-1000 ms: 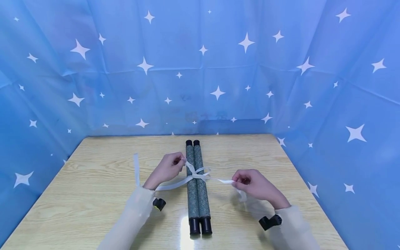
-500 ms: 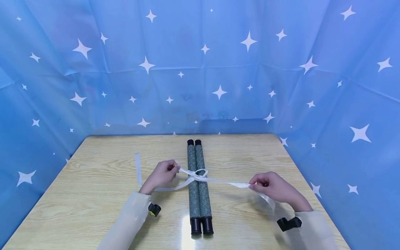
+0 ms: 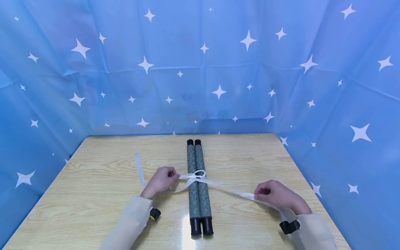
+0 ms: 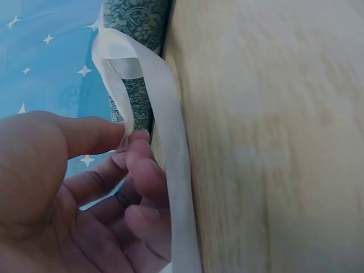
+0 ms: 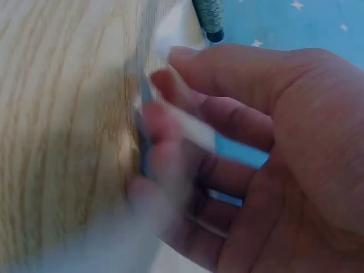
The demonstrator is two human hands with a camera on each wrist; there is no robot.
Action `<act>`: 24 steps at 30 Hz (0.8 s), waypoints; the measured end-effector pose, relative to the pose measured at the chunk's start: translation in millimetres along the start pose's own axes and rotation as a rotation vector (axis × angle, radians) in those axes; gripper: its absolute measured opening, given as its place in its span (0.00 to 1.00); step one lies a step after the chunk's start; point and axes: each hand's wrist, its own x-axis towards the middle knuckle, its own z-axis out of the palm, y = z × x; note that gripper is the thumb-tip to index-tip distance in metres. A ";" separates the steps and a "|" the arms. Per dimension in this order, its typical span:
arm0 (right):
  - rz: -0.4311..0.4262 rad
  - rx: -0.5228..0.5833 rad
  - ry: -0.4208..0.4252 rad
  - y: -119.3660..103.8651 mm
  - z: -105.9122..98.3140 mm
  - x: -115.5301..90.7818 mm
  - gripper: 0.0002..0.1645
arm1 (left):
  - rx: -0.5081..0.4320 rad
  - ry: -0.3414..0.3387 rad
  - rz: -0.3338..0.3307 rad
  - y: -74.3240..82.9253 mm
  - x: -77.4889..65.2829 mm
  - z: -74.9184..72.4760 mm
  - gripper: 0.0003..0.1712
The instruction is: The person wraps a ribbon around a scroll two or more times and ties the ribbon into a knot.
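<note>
A scroll with two rolls (image 3: 193, 201) in green patterned cloth, with dark end knobs, lies lengthwise on the table. A white ribbon (image 3: 215, 183) crosses its middle, with a knot and a small loop on top. Left of the rolls, my left hand (image 3: 162, 180) pinches a piece of ribbon between thumb and forefinger; in the left wrist view this ribbon (image 4: 114, 85) runs up to the knot. My right hand (image 3: 281, 195) holds the ribbon's long right part, stretched from the knot, between thumb and fingers; the right wrist view is blurred there.
The wood-grain table (image 3: 103, 208) carries another loose ribbon tail (image 3: 139, 170), which lies to the left, beyond my left wrist. A blue curtain (image 3: 175, 83) with white stars encloses the back and sides. Small black cameras sit on both wrists.
My right hand has moved right and nearer, drawing its ribbon out long. My left hand has shifted left and nearer with its piece. The loop on the knot looks smaller; the rolls stay put.
</note>
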 end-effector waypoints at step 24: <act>-0.115 -0.043 0.239 -77.4 24.8 84.6 0.13 | 0.118 0.017 0.431 72.1 0.6 14.3 0.03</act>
